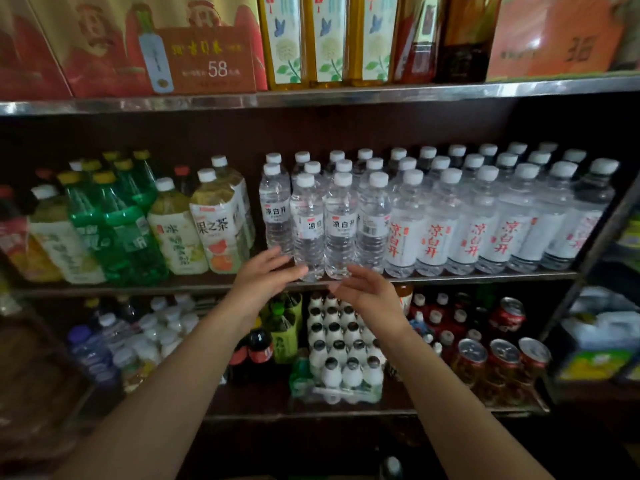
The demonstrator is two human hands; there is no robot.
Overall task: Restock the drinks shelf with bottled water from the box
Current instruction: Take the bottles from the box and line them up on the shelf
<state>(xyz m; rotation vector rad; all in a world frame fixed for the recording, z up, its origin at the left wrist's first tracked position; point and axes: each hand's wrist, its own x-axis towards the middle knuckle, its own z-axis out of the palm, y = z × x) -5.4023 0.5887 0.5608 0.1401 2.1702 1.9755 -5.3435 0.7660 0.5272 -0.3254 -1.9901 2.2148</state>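
Middle shelf (450,277), drinks section: stocked from centre to right with water bottles. Small water bottles (341,223) with white caps and small white labels stand in rows at centre, the front ones right at the shelf lip; taller water bottles (467,226) with red lettering fill the run to the right, several deep. Left of the water: tea bottles (218,230) and green bottles (117,223). Upper shelf: gift boxes and a price card (207,64) marked 58. Lower shelf: white milk bottles (343,344) in shrink wrap, red cans (498,358), cola bottles. Left hand (263,282): fingers straight and spread, holding nothing, tips near the bases of the leftmost front small bottles (contact cannot be told). Right hand (367,292): fingers relaxed and loosely spread, empty, just below and in front of the same front row. The box is not in view. Step in hand, by judgement: squaring up the front row of small bottles, both hands bracketing it, no bottle carried. Next move calls for a fresh bottle from the box, and for room; the front row looks full, so rows likely need pushing toward the far wall without toppling the edge bottles.
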